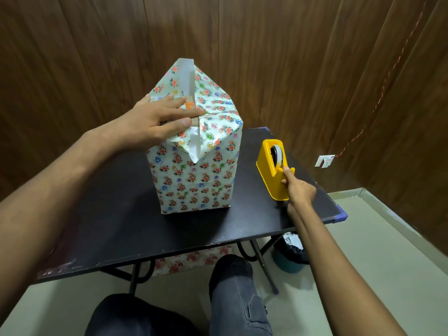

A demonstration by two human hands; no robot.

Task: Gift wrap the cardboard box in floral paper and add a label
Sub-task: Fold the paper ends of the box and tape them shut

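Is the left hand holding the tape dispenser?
No: the left hand lies flat on the paper folds on top of the box, while the right hand is at the yellow dispenser.

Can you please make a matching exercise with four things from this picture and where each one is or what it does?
Things:
1. left hand
2. right hand
3. tape dispenser
4. bin

Places or states:
A. on the floor, under the table's right edge
B. lies flat on the folded top of the wrapped box
C. pinches at the dispenser's cutter end
D. yellow, stands on the table to the right of the box

Pairs: 1-B, 2-C, 3-D, 4-A
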